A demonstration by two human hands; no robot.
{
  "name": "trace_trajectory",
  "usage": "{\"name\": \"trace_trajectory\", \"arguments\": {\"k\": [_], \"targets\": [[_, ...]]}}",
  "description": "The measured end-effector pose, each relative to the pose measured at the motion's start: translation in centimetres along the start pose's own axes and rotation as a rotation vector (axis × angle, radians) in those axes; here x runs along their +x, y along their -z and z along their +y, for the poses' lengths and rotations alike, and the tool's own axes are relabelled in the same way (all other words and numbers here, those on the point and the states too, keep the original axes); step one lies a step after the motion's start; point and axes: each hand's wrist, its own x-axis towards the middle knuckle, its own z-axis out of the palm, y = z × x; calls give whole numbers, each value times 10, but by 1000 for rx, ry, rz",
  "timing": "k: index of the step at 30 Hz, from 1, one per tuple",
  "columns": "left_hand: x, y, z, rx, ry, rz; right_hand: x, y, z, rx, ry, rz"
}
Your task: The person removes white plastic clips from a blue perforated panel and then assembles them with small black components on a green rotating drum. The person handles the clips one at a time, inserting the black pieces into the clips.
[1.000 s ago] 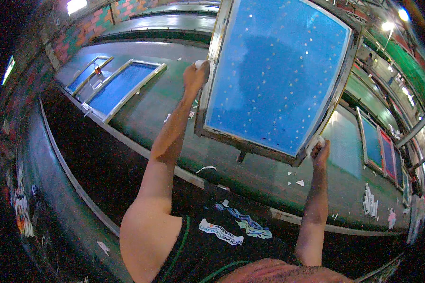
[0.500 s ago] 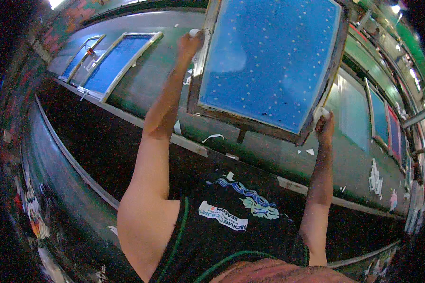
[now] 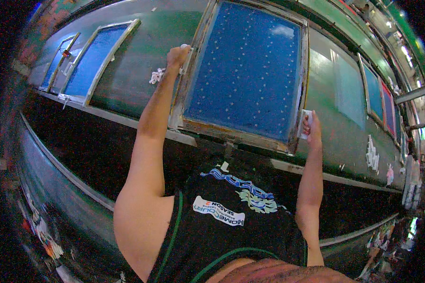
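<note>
In front of me is a screen-printing frame [image 3: 299, 89] with a worn wooden-looking border and blue mesh dotted with rows of pale spots. It lies flat or nearly flat on the long green table [image 3: 151, 70]. On its left side, my left hand [image 3: 177, 56] is closed round a white handle [image 3: 185, 46], mostly hidden by the fingers. My right hand [image 3: 313, 127] wraps round another white handle [image 3: 306, 123] on the right side, near the frame's close corner. Both arms reach forward, nearly straight.
Other blue-meshed frames [image 3: 99, 59] lie on the table at left, one with a small reddish object [image 3: 66, 54] on it. More frames [image 3: 372, 100] stand along the right. Crumpled white scraps [image 3: 157, 75] lie by my left forearm. Another long table [image 3: 61, 165] runs behind me.
The frame has come down from a raised, tilted position onto the table, turning slightly. Both hands have stayed on its handles and moved with it.
</note>
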Motion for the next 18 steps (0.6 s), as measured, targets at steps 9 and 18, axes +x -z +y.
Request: {"name": "trace_trajectory", "arguments": {"k": [9,18], "targets": [[-27,-72,-26,77,59,-150,-8,32,51,-28,-122,104],[-56,-66,-11,488,-174,-272,5,48,77,-73,-233,70]]}}
